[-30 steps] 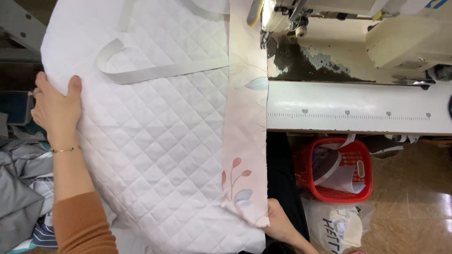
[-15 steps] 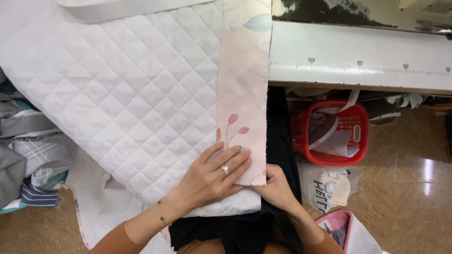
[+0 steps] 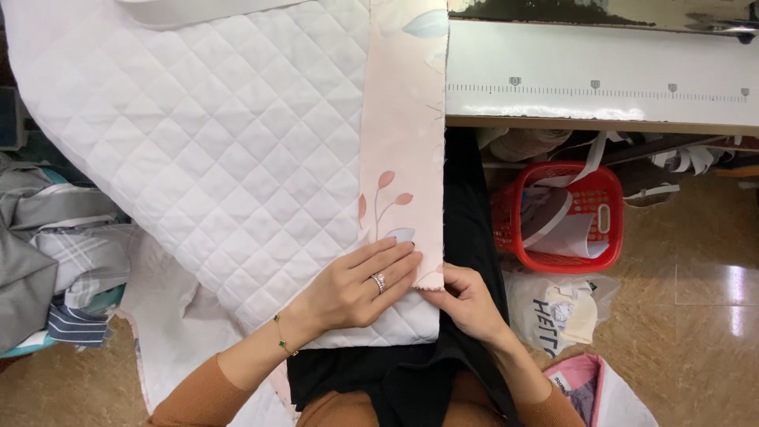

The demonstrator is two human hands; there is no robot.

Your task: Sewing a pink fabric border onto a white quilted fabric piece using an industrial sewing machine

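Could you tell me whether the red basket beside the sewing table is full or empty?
Partly filled: the red basket holds white strips and fabric pieces, with one strip trailing over its rim. How deep the contents go cannot be told.

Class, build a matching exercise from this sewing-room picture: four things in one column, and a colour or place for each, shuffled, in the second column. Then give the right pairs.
Things:
1. quilted fabric
2. floral border strip
3. plastic basket
4. left hand

Descriptions:
A. red, on the floor under the table edge
B. flat on the fabric's lower corner, ring on one finger
C. white, diamond-stitched
D. pale pink with leaf print, along the fabric's right edge

Pairs: 1-C, 2-D, 3-A, 4-B
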